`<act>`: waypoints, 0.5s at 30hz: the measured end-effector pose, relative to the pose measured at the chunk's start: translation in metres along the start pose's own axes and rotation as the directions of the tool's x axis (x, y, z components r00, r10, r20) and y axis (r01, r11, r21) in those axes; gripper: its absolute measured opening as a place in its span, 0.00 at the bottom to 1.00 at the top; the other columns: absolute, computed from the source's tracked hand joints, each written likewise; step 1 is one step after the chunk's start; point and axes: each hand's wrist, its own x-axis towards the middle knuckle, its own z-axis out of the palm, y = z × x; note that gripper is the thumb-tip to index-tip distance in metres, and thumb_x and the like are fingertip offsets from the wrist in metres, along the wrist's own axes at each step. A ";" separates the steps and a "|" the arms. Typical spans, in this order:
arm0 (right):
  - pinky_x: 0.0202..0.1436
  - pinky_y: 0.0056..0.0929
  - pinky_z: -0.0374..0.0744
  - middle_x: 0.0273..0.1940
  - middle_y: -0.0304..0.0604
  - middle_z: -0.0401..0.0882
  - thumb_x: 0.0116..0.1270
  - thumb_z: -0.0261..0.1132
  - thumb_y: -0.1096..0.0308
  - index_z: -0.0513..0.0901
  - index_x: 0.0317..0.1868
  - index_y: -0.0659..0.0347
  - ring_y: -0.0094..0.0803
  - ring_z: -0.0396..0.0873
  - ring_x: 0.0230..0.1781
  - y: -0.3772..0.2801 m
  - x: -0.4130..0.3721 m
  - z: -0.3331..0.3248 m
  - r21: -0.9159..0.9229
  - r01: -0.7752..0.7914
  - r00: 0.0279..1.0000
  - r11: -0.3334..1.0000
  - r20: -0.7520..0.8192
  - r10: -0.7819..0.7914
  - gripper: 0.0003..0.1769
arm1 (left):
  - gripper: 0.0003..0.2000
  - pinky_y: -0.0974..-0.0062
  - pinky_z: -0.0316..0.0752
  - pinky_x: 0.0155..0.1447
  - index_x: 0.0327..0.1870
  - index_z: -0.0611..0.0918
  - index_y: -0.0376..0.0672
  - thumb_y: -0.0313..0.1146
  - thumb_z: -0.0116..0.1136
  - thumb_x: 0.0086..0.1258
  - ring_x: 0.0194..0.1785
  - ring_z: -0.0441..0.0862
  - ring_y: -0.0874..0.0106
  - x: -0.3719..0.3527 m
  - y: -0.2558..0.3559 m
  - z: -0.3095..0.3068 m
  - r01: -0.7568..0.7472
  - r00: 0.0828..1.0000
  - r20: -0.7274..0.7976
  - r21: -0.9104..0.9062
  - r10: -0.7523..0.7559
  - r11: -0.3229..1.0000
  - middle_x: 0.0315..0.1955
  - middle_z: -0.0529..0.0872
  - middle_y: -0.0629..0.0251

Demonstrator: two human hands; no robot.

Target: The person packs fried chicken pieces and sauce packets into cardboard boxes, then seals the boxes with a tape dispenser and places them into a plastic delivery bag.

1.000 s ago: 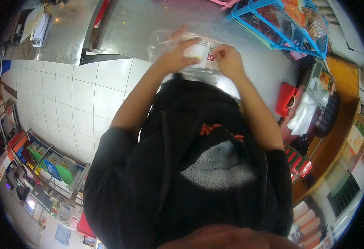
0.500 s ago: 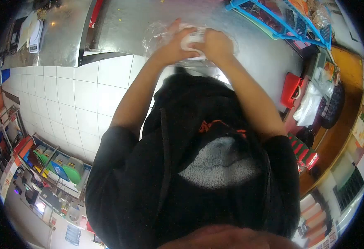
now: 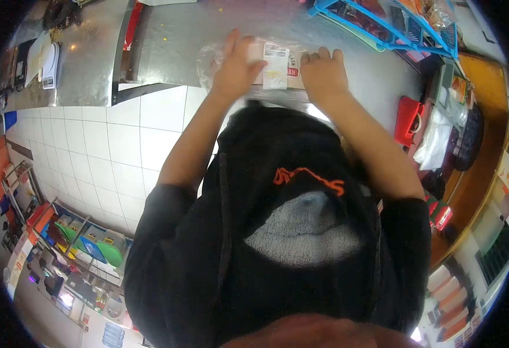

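Observation:
A package in clear plastic point(image 3: 208, 62) lies on the metal counter point(image 3: 176, 35). On its middle is a white printed label point(image 3: 275, 68), with red and dark print point(image 3: 292, 66) showing just right of it. My left hand point(image 3: 235, 68) rests on the package's left part, fingers spread, thumb near the label. On the right part lies my right hand point(image 3: 324, 72), its fingers slightly bent and pointing away from me. Neither hand grips anything that I can see.
A blue plastic rack point(image 3: 382, 37) with packets stands at the back right. The red bag point(image 3: 406, 120) and white plastic bags point(image 3: 434, 142) are at the right. A white scale point(image 3: 50, 65) sits on the left counter point(image 3: 86, 64).
My hands have moved apart from the package's middle to its two sides, and the fingers have opened. The label and red print now show between them.

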 end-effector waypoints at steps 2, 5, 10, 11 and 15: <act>0.57 0.35 0.61 0.46 0.41 0.81 0.63 0.60 0.67 0.77 0.57 0.58 0.33 0.70 0.55 -0.002 -0.001 -0.001 -0.100 -0.041 0.998 0.994 -0.054 0.036 0.21 | 0.28 0.55 0.70 0.63 0.64 0.71 0.44 0.37 0.65 0.62 0.64 0.69 0.42 0.002 0.012 -0.004 -0.049 0.988 -0.139 0.139 0.068 0.989 0.72 0.53 0.43; 0.54 0.36 0.64 0.50 0.42 0.76 0.57 0.63 0.69 0.75 0.60 0.60 0.35 0.67 0.58 0.003 0.002 -0.003 -0.098 -0.100 0.960 0.990 -0.272 0.070 0.27 | 0.27 0.56 0.72 0.61 0.65 0.70 0.45 0.32 0.62 0.63 0.62 0.72 0.44 0.009 0.026 -0.007 -0.048 0.967 -0.226 0.281 0.115 0.959 0.72 0.54 0.43; 0.60 0.39 0.61 0.53 0.41 0.74 0.59 0.65 0.52 0.86 0.46 0.59 0.38 0.65 0.58 0.027 -0.023 -0.025 -0.264 -0.053 0.982 0.963 -0.189 0.003 0.22 | 0.29 0.57 0.72 0.60 0.67 0.69 0.45 0.29 0.61 0.62 0.57 0.76 0.49 0.004 0.071 -0.048 -0.091 0.984 -0.089 0.494 0.155 0.864 0.71 0.57 0.43; 0.60 0.39 0.61 0.53 0.41 0.74 0.59 0.65 0.52 0.86 0.46 0.59 0.38 0.65 0.58 0.039 -0.030 -0.032 -0.262 -0.066 0.981 0.963 -0.192 0.015 0.22 | 0.29 0.56 0.71 0.61 0.68 0.69 0.46 0.30 0.61 0.62 0.54 0.77 0.51 -0.003 0.086 -0.062 -0.102 0.995 0.053 0.543 0.087 0.834 0.71 0.57 0.43; 0.67 0.43 0.60 0.50 0.43 0.76 0.51 0.69 0.43 0.89 0.31 0.59 0.40 0.66 0.57 0.093 -0.054 -0.054 -0.060 0.316 0.905 0.947 -0.280 -0.320 0.24 | 0.27 0.54 0.67 0.63 0.66 0.70 0.42 0.32 0.59 0.63 0.51 0.78 0.55 -0.030 0.125 -0.128 -0.613 0.775 0.487 0.419 0.403 0.670 0.62 0.72 0.46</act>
